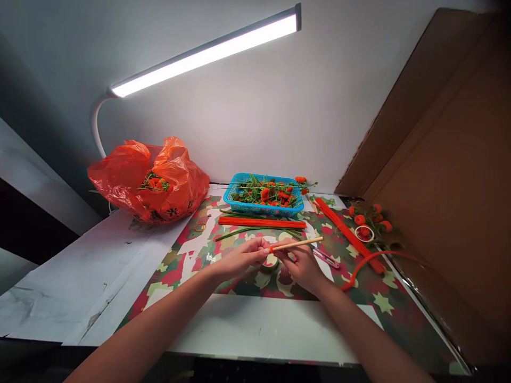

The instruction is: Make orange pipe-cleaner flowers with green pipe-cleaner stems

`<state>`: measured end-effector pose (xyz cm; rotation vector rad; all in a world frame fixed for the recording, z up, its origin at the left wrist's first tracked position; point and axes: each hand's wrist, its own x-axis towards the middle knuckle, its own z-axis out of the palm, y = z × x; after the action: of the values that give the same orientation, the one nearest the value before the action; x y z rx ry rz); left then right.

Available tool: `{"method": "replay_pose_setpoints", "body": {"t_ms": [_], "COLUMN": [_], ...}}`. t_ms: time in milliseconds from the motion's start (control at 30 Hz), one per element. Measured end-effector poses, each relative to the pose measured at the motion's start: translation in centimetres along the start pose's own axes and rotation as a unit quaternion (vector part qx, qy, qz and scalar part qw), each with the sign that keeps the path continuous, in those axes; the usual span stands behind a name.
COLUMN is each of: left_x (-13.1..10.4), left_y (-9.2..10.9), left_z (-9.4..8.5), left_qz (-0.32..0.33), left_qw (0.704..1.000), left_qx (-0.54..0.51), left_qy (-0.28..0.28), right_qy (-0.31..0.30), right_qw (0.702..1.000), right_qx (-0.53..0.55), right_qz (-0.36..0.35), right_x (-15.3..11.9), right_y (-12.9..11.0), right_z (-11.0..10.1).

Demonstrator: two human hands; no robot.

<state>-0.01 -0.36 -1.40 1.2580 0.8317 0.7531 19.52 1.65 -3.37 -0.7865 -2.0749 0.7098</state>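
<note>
Near the middle of the table, my left hand (248, 256) pinches a small piece of orange material (272, 249) at the left end of a thin wooden stick (299, 243). My right hand (300, 264) has its fingers closed around the stick, which points right and slightly up. Beyond the hands lies a bundle of orange stems (261, 222), with green stems (239, 231) beside it. A roll of tape (270, 261) shows partly beneath the hands. Just right of my right hand lies a pink cutter (327, 258).
A blue basket (263, 210) holds green stems and orange flowers. An orange plastic bag (175, 197) stands at left under a lit lamp (207, 57). More orange stems (347, 231) and flowers (360, 219) lie at right, near a cardboard wall (439, 159).
</note>
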Motion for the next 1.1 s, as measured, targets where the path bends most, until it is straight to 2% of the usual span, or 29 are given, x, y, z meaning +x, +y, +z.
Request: {"method": "replay_pose_setpoints", "body": {"t_ms": [233, 333, 400, 500, 667, 767, 933, 1000, 1100], "left_x": [-0.2, -0.3, -0.4, -0.4, -0.6, -0.6, -0.1, 0.2, 0.3], "left_y": [0.7, 0.7, 0.7, 0.8, 1.1, 0.7, -1.0, -1.6, -1.9], "left_z": [-1.4, -1.9, -2.0, -1.7, -0.8, -0.1, 0.9, 1.2, 1.6], "left_qz": [-0.026, -0.04, -0.037, -0.014, 0.024, 0.024, 0.002, 0.015, 0.041], "left_qw": [0.995, 0.98, 0.962, 0.932, 0.878, 0.832, 0.747, 0.74, 0.762], "left_qx": [0.053, 0.15, 0.242, 0.353, 0.479, 0.553, 0.656, 0.661, 0.629], "left_qy": [-0.076, -0.125, -0.118, -0.082, -0.015, 0.037, 0.105, 0.123, 0.149], "right_qy": [-0.12, -0.184, -0.2, -0.172, -0.072, -0.025, 0.028, 0.048, 0.071], "right_qw": [0.985, 0.973, 0.971, 0.973, 0.977, 0.978, 0.985, 0.989, 0.993], "right_qx": [-0.099, -0.109, -0.117, -0.148, -0.201, -0.207, -0.166, -0.137, -0.095], "right_qz": [-0.071, -0.085, -0.065, -0.035, -0.021, -0.01, 0.032, 0.035, 0.02], "right_x": [0.2, 0.2, 0.2, 0.1, 0.1, 0.1, -0.1, -0.2, -0.3], "right_y": [0.0, 0.0, 0.0, 0.0, -0.3, -0.5, -0.8, -0.9, -1.1], "right_z": [-1.3, -1.2, -0.9, -0.5, 0.2, 0.6, 1.1, 1.2, 1.1]}}
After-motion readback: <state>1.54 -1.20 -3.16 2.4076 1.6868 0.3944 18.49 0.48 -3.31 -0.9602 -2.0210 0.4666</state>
